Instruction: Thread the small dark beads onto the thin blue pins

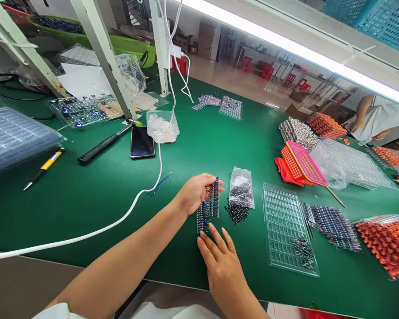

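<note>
Green tabletop (pixel 113 186) spreads beneath a bright white tube lamp (pixel 269 37). Pinched in the left hand (pixel 197 191), a comb-like strip of thin dark-blue pieces (pixel 214 204) overlaps a similar strip (pixel 202 218); the right hand (pixel 221 254) lies open, fingertips at the latter's end. Stacked dark-blue strips (pixel 334 225) at right look done; loose glossy black beads (pixel 238 214) and dark pins (pixel 304 253) in a clear compartmented plastic tray (pixel 281 217) seem left.
</note>
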{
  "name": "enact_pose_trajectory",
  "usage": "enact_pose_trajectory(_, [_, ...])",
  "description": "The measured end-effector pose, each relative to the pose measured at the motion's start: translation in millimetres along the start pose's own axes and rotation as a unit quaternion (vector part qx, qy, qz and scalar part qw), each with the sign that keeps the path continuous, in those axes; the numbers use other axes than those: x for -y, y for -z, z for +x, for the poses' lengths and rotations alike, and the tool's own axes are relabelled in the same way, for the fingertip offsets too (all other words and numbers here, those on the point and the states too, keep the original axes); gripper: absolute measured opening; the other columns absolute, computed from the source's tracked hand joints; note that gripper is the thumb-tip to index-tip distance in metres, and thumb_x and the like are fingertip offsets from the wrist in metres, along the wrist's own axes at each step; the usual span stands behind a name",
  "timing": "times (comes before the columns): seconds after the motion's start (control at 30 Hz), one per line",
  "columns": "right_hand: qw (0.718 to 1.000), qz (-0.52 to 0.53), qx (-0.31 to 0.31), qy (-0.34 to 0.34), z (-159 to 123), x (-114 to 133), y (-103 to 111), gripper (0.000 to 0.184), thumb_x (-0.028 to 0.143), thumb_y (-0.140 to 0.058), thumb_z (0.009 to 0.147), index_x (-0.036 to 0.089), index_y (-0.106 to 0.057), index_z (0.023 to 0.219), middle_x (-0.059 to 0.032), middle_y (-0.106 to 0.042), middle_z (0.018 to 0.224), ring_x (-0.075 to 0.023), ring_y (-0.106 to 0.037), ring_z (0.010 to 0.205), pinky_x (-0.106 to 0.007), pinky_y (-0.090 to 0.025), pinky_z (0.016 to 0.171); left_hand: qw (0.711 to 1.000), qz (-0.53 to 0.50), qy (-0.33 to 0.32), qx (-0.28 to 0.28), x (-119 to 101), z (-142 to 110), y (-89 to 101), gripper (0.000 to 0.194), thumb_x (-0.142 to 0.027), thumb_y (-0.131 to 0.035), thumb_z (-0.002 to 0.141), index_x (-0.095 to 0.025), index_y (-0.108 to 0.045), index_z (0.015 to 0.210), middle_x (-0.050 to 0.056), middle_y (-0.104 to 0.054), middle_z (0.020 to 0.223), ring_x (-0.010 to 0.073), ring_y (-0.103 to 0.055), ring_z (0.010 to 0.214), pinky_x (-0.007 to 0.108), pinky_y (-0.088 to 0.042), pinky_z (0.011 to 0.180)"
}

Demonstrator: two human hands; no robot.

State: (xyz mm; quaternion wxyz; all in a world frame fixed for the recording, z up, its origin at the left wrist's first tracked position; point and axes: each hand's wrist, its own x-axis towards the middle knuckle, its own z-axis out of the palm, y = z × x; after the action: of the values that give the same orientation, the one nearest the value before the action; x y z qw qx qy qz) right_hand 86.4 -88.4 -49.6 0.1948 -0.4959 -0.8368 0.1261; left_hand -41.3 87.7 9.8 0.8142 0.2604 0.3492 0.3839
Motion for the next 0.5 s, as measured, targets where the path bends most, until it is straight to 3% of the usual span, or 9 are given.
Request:
enact_pose_trajectory(0.17, [0.999, -0.033, 0.019, -0.02, 12, 3, -7, 0.075, 0.002, -0.043, 0.086, 0.024, -0.025, 0.155, -0.0103, -0.049, 0.148, -0.0313, -0.034, 0.144, -0.062, -0.024, 0.116, 1.0, 0.003, 0.001, 0.0, 0, -1, -1.1, 0.011, -0.017, -0.058, 0.087, -0.015, -0.056, 0.077, 0.008, -0.073, 0.086, 0.0188, -0.069, 0.075, 0.031, -0.049, 0.071])
enact_pose_trajectory(0.3, [0.996, -0.056, 0.043, -0.054, 26, 4, -5, 0.068, 0.006, -0.046, 0.085, 0.016, -0.034, 0.151, -0.0194, -0.041, 0.152, -0.038, -0.037, 0.142, -0.066, -0.024, 0.112, 1.0, 0.012, 0.0, -0.001, 1, -2, -2.1, 0.009, -0.017, -0.058, 0.086, -0.015, -0.056, 0.078, 0.008, -0.073, 0.087, 0.0186, -0.069, 0.076, 0.031, -0.049, 0.071])
enact_pose_trajectory(0.4, [0.995, -0.059, 0.004, -0.075, 24, -1, 5, 0.064, 0.003, -0.044, 0.083, 0.012, -0.042, 0.146, -0.0213, -0.047, 0.147, -0.0381, -0.039, 0.139, -0.063, -0.028, 0.11, 1.0, 0.023, 0.007, 0.0, 2, -2, -3.7, 0.009, -0.019, -0.06, 0.085, -0.016, -0.055, 0.078, 0.007, -0.072, 0.087, 0.0185, -0.068, 0.078, 0.03, -0.049, 0.072])
enact_pose_trajectory(0.5, [0.988, -0.056, -0.082, -0.115, 7, -16, 21, 0.055, 0.001, -0.04, 0.084, 0.015, -0.051, 0.136, -0.0174, -0.059, 0.131, -0.0324, -0.051, 0.124, -0.055, -0.04, 0.101, 0.998, 0.06, 0.004, 0.02, 8, -3, -7.0, 0.012, -0.024, -0.064, 0.082, -0.017, -0.055, 0.078, 0.003, -0.068, 0.082, 0.0154, -0.064, 0.072, 0.027, -0.047, 0.068])
